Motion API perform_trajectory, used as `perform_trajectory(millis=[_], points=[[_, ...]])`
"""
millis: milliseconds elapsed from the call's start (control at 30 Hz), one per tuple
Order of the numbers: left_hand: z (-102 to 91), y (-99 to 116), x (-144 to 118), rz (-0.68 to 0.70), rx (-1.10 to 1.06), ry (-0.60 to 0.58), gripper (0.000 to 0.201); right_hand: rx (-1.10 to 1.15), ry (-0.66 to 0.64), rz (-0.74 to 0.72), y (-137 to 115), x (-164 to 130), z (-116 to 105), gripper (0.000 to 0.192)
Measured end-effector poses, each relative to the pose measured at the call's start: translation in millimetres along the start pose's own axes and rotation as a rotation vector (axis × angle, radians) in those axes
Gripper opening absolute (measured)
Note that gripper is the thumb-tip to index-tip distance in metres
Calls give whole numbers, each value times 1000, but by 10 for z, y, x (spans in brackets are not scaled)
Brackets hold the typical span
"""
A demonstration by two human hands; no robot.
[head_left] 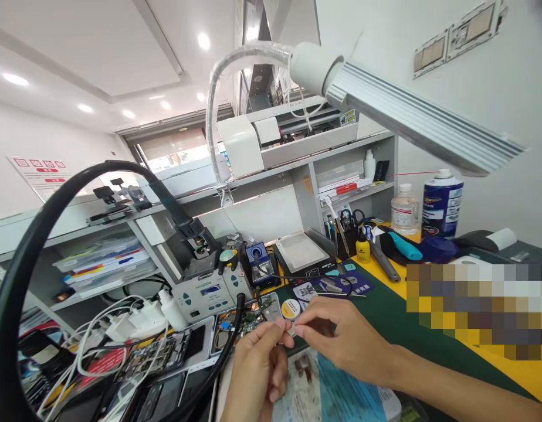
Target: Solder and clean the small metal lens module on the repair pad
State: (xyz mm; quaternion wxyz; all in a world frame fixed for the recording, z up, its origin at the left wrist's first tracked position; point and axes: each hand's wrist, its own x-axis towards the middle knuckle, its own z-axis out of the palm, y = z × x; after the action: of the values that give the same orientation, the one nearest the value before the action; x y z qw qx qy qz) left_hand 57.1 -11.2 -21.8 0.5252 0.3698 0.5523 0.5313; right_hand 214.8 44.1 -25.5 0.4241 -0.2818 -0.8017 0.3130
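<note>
My left hand [257,366] and my right hand [341,340] meet low in the middle of the head view, fingertips pinched together on a small silvery part [291,331]; the part is too small to name. Under the hands lies a blue and white printed sheet [341,395] with a small brown component [302,366] on it. Just beyond the fingers are a green circuit board [249,319] and a round tin of paste [291,308] on the dark green mat [385,316].
A thick black hose [16,281] arcs across the left. A soldering station [205,293], a blue stand [260,264] and a hot plate [301,252] line the back. White cables [121,328] and opened phones [165,351] lie left. A silver lamp arm [412,117] hangs overhead. Bottles [442,202] stand right.
</note>
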Motion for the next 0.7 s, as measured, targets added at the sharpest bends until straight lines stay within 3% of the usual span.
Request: perform_trajectory(millis=[200, 367, 433, 533, 700], points=[[-65, -60, 93, -36, -132, 30, 49, -49, 30, -56, -16, -32, -8, 14], [-179, -12, 171, -12, -187, 62, 48, -173, 124, -49, -147, 142, -351, 21], [-226, 12, 191, 6, -205, 65, 47, -254, 132, 5, -162, 412, -539, 24], [-278, 13, 218, 26, -218, 69, 42, -356, -37, 125, -88, 1002, -690, 23], [-317, -28, 288, 50, -213, 103, 44, -537, -341, 333, 121, 1806, -442, 31]])
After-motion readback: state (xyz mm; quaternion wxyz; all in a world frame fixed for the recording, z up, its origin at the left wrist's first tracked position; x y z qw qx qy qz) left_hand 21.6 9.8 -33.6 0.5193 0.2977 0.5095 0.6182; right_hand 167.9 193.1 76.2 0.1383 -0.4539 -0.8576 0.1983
